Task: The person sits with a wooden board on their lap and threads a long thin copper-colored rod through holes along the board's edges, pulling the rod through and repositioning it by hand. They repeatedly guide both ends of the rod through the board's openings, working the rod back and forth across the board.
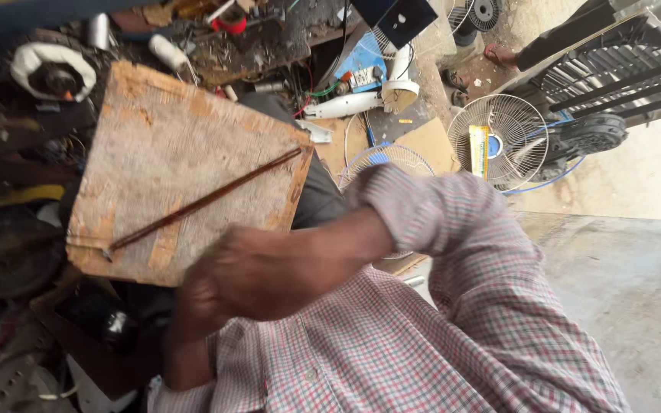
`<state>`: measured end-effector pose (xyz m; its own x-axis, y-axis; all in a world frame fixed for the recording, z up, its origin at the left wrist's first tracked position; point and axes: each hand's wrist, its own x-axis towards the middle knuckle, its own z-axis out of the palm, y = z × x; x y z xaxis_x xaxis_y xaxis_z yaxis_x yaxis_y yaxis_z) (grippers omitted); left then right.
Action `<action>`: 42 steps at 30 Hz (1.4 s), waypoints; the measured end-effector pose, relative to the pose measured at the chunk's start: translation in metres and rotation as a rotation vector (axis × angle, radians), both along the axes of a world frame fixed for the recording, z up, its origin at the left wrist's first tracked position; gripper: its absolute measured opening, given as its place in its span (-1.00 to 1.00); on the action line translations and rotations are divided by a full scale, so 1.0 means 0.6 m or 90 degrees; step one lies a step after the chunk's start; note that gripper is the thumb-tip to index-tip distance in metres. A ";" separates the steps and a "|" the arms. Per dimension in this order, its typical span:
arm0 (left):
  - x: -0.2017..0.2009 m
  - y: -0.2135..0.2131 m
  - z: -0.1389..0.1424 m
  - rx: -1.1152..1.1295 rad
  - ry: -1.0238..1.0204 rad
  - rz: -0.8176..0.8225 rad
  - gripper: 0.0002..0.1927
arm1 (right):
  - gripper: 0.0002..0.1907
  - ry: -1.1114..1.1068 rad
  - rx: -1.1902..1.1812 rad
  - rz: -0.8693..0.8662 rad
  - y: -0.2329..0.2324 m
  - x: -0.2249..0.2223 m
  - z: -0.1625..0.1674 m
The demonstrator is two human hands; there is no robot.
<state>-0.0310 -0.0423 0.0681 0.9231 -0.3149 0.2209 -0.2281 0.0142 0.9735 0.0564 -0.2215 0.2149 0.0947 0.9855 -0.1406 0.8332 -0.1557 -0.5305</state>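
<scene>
A worn wooden board (pixel 177 172) lies tilted across the person's lap, its pale face scarred and chipped. A thin dark metal rod (pixel 204 200) lies slantwise across it, from near the right upper corner down to the lower left edge. One hand (pixel 269 271), blurred by motion, crosses in front of the checked shirt (pixel 392 352) just below the board's lower right edge. It looks loosely closed, but the blur hides the fingers, so I cannot tell whether it grips anything or which hand it is. The other hand seems to be tucked below it, near the board's lower edge; its state cannot be told either.

To work the rod well, the board should sit steady on the lap, held firm from beneath so that it does not rock. The rod rolls easily, so it is best pinned near its lower end. Clutter crowds the floor beyond: a white fan motor (pixel 361 95), wire fan guards (pixel 499 138) and a cardboard sheet (pixel 422 141).
</scene>
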 end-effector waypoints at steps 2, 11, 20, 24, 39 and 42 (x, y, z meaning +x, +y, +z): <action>-0.020 0.057 -0.018 -0.005 0.005 0.083 -0.51 | -0.85 -0.018 0.040 0.001 0.062 0.025 -0.012; 0.013 0.167 -0.092 0.072 -0.069 0.580 -0.73 | -0.88 -0.126 0.099 -0.216 0.298 0.136 -0.136; 0.002 0.162 -0.019 0.359 -0.149 0.575 -0.75 | -0.89 -0.163 -0.156 -0.533 -0.092 0.301 -0.255; -0.012 0.139 -0.002 0.334 -0.122 0.561 -0.81 | -0.88 -0.100 0.141 -0.474 -0.320 0.252 -0.260; -0.007 -0.009 -0.028 0.392 -0.306 0.053 -0.62 | -0.79 0.116 -0.067 -0.071 0.007 -0.010 -0.023; -0.001 0.046 -0.049 0.032 -0.052 -0.028 -0.45 | -0.69 0.080 -0.209 -0.018 0.085 0.018 0.003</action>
<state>-0.0313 -0.0144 0.0388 0.8880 -0.3667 0.2773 -0.3065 -0.0224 0.9516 0.0674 -0.1708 0.2166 0.0825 0.8831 -0.4618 0.7573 -0.3568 -0.5470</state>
